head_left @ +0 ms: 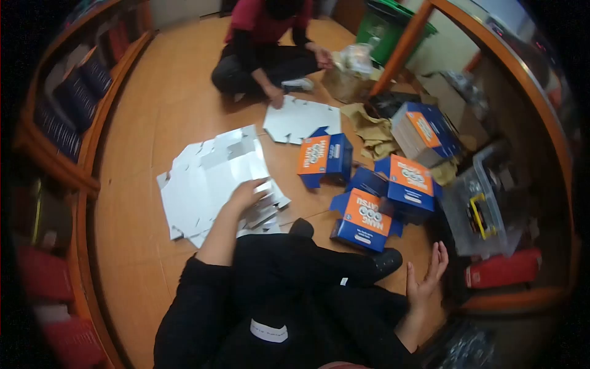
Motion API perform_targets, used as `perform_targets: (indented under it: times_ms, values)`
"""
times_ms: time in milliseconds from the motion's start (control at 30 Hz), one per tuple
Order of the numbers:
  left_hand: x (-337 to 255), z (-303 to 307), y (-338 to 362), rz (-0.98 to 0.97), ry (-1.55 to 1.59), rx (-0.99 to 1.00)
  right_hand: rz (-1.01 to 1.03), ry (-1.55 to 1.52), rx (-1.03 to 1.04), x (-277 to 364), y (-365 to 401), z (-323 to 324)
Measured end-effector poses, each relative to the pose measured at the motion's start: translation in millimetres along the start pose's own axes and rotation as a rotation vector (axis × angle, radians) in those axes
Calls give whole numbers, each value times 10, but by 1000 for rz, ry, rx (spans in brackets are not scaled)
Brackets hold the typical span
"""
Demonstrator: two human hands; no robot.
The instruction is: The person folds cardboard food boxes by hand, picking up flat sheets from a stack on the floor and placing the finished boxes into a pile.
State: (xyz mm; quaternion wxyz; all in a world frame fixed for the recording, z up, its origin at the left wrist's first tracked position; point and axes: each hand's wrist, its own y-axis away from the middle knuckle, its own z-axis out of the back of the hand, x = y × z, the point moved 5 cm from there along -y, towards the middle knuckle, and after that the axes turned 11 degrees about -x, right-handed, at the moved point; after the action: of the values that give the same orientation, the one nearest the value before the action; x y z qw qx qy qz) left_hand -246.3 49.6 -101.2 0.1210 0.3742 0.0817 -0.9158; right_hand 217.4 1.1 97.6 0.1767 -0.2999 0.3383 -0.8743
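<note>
Seated on the wooden floor point(147, 111), a person rested the left hand point(246, 194) on the near right edge of a stack of white cardboard blanks point(203, 184). The right hand point(428, 278) was held open and empty, near folded blue-and-orange boxes point(365, 218). Taking one blank would likely go best by peeling up a corner with the fingertips. Whether the left fingers gripped a sheet could not be told. The box lettering was blurred, and a co-worker point(264, 37) at the far side was cut off.
</note>
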Motion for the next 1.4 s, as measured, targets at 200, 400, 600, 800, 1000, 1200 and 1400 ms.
perform_targets:
  times_ms: [200, 400, 600, 800, 1000, 1200, 1400]
  values:
    - [628, -181, 556, 98, -396, -92, -185, -61, -19, -271, 216, 222]
    - [392, 23, 433, 115, -417, -338, -208, -136, 1, -300, 360, 287]
    - [395, 269, 431, 160, -24, -492, -239, -161, -44, -386, 515, 427]
    - [316, 574, 403, -37, 230, -846, -271, -296, -321, -539, 561, 717]
    - [-5, 1004, 340, 55, 348, -714, -236, -334, -459, -512, 541, 995]
    - [-564, 1353, 502, -70, 298, -1032, -211, -375, -501, -493, 561, 1108]
    - [-1820, 1538, 830, -350, 309, -1044, -216, -503, -507, -396, 540, 1016]
